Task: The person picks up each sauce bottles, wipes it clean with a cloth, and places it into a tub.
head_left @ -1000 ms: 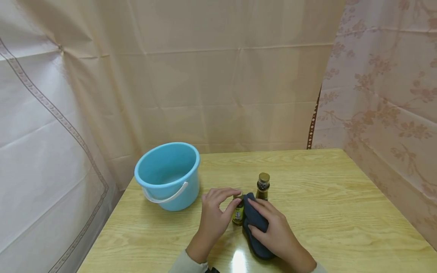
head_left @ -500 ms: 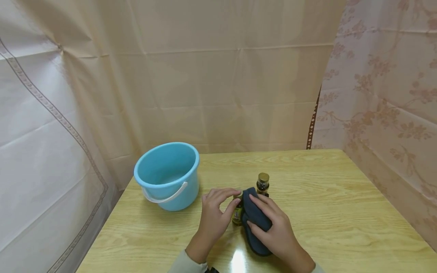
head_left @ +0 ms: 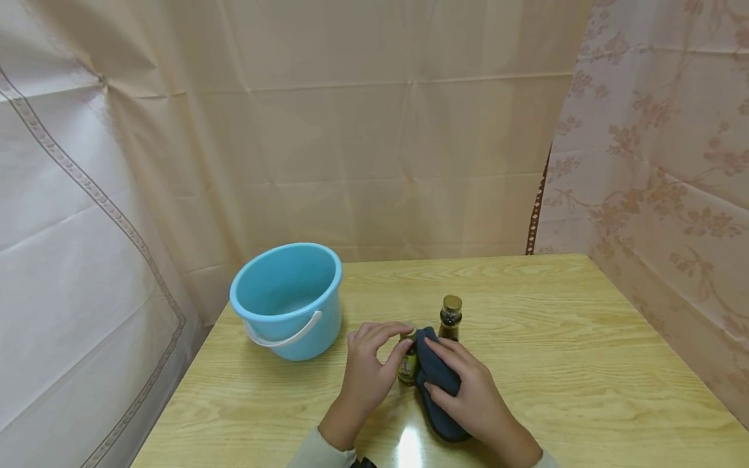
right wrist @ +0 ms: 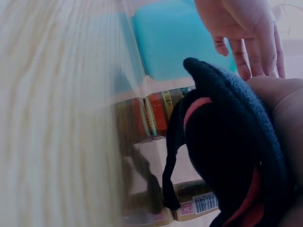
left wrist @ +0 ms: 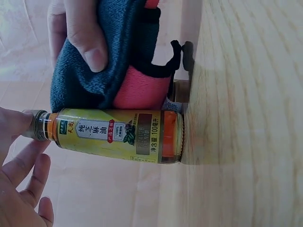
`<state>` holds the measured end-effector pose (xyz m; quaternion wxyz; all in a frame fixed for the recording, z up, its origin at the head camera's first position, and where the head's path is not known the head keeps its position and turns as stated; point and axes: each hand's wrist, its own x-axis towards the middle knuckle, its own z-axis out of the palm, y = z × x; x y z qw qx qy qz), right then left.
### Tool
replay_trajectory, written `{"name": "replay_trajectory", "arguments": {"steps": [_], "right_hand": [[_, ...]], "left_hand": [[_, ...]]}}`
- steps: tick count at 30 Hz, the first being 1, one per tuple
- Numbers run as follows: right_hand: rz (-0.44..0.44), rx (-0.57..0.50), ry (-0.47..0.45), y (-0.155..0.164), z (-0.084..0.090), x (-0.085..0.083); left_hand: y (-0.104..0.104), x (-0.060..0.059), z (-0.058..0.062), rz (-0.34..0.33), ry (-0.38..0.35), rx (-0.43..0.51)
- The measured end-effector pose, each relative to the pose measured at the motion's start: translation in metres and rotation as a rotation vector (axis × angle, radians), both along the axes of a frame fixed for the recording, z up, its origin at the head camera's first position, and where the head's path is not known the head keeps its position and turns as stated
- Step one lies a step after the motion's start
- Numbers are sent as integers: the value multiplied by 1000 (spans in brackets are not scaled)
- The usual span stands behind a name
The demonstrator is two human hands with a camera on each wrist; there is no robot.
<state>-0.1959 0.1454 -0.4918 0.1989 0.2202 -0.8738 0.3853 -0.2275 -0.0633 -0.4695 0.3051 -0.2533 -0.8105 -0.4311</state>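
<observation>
Blue plastic, smooth and round, formed the bucket noted at the left of the glossy wood-grain table. Beside it, the left hand was held with curled fingers on the cap of a small yellow-labelled glass bottle standing upright at the table's middle. A dark fleecy cloth was pressed against that bottle by the gripping right hand. Just behind, a taller gold-capped bottle was recorded.
</observation>
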Motion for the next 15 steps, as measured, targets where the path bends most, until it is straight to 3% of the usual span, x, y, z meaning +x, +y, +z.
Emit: {"name": "replay_trajectory", "arguments": {"steps": [15], "right_hand": [[6,74,-171,2,-4,-1]], "left_hand": [[0,1,2,-10,-44,5]]}}
